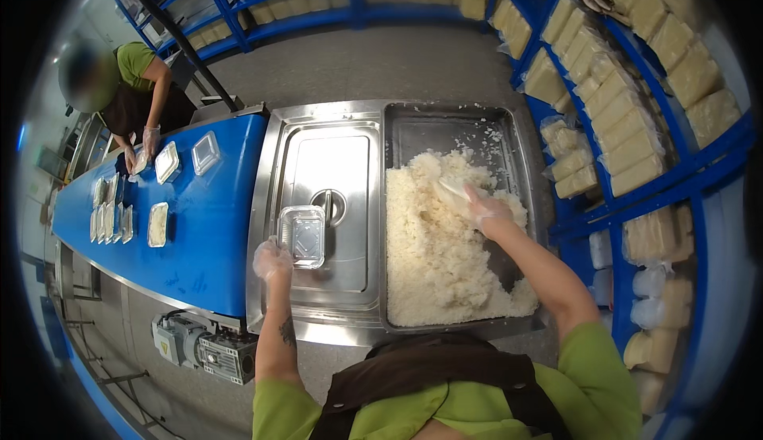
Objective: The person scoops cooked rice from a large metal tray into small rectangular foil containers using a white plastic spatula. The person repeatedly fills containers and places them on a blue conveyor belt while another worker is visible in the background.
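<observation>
My left hand (pixel 273 259), in a clear plastic glove, grips the left edge of a rectangular foil tray (pixel 303 237). The bare embossed bottom of this tray is visible, and it is held over a steel lid (pixel 325 160) with a recessed handle. On the other side my gloved right hand (pixel 487 208) is closed around a pale rice paddle or scoop (pixel 454 192), partly hidden by rice. Its blade rests in a heap of cooked white rice (pixel 438 261) inside a deep steel pan (pixel 447 127). Loose grains stick to the pan's far right part.
Left of the lid runs a blue conveyor belt (pixel 208 225), with several foil trays (pixel 158 224) on it and a gear motor (pixel 205 347) below. A co-worker (pixel 140 76) handles a tray at its far side. Blue shelving (pixel 656 183) with bagged pale blocks (pixel 620 118) stands right.
</observation>
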`<action>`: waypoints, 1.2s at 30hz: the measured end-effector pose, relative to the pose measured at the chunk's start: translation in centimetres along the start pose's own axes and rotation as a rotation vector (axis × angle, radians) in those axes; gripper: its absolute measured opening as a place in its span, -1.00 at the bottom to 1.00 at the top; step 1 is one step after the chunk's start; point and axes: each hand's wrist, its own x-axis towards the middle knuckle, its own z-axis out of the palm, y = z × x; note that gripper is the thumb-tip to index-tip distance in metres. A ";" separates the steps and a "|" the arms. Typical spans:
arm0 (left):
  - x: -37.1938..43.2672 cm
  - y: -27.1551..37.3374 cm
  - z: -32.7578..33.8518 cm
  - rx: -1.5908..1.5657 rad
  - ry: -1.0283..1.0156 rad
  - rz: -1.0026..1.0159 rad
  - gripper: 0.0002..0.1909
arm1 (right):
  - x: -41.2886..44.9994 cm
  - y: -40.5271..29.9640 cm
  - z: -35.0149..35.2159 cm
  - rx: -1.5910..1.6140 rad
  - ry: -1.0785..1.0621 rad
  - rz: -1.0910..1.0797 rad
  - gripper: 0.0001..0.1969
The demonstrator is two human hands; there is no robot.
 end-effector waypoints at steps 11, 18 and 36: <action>0.6 1.2 -1.0 -0.136 0.058 0.000 -0.89 | -3.7 1.0 -0.7 -0.214 -0.179 -0.039 -0.53; 1.1 1.5 -1.7 -0.086 -0.002 -0.018 -0.92 | -1.4 -0.4 3.1 0.232 -0.159 -0.026 -0.51; 2.0 0.3 0.8 0.005 -0.017 -0.029 -0.84 | -1.8 0.3 1.2 -0.055 -0.183 0.116 -0.48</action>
